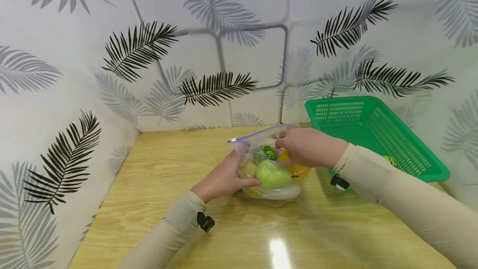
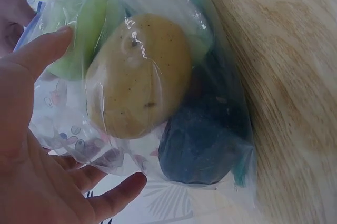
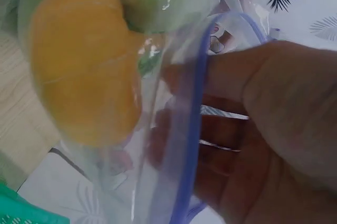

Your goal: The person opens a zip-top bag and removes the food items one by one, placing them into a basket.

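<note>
A clear zip bag [image 1: 280,197] with a purple closure stands on the table, its mouth gaping, full of produce. Through the plastic show a green pear [image 1: 272,174], a green patterned round thing [image 1: 267,152] and a yellow-orange piece [image 3: 79,71]. The left wrist view adds a brown potato-like piece [image 2: 139,77] and a dark rounded one [image 2: 200,148]. My left hand [image 1: 225,177] holds the bag's left side, thumb in front, other fingers behind. At the mouth, my right hand [image 1: 310,146] reaches its loosely bent fingers inside; nothing shows between them.
A green plastic basket [image 1: 407,146] stands at the right, behind my right forearm. Inside it lies a small yellow-green patterned thing [image 1: 391,161]. The wooden table [image 1: 175,152] meets a leaf-patterned covering [image 1: 239,61] at the back and left.
</note>
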Demonstrator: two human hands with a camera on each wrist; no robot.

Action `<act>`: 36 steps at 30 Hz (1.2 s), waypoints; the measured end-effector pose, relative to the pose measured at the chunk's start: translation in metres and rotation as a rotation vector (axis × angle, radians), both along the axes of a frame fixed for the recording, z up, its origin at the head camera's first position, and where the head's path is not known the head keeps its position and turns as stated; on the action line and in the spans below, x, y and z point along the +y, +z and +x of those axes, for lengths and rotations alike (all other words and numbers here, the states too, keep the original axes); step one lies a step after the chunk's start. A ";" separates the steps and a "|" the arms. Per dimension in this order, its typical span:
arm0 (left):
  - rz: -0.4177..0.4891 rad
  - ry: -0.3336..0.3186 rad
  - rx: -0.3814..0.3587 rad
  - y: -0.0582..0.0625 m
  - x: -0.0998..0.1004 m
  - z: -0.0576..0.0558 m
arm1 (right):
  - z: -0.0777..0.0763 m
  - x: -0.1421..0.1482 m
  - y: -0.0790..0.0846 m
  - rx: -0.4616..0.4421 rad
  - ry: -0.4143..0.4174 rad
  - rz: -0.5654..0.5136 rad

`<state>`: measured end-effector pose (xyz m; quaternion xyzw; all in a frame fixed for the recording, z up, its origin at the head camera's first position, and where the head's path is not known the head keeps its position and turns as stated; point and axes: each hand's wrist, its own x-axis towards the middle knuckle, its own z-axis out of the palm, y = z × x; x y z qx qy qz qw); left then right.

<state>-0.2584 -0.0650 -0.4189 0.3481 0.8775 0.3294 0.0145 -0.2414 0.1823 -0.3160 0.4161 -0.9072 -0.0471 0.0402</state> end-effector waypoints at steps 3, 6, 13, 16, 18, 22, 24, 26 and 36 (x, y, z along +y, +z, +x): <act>-0.026 0.013 -0.010 0.000 0.001 0.000 | -0.004 -0.005 0.000 -0.067 -0.025 0.091; -0.054 0.030 -0.013 0.001 0.001 0.001 | -0.007 -0.010 0.001 -0.164 -0.072 0.150; -0.076 0.016 0.014 0.002 0.002 0.001 | -0.011 -0.013 -0.002 -0.255 -0.119 0.232; -0.082 0.020 0.017 0.001 0.002 0.001 | -0.012 -0.012 -0.004 -0.239 -0.103 0.230; -0.086 0.025 0.012 0.001 0.002 0.000 | -0.011 -0.011 -0.005 -0.216 -0.090 0.220; -0.084 0.029 0.005 0.000 0.003 0.001 | -0.011 -0.006 -0.008 -0.127 -0.066 0.186; -0.072 0.023 0.005 0.000 0.003 0.000 | -0.011 -0.003 -0.009 -0.082 -0.053 0.153; -0.066 0.020 0.005 0.000 0.003 0.000 | -0.011 0.001 -0.009 -0.044 -0.046 0.121; -0.050 0.011 -0.017 0.001 0.002 0.000 | -0.004 0.016 0.012 0.052 0.003 -0.130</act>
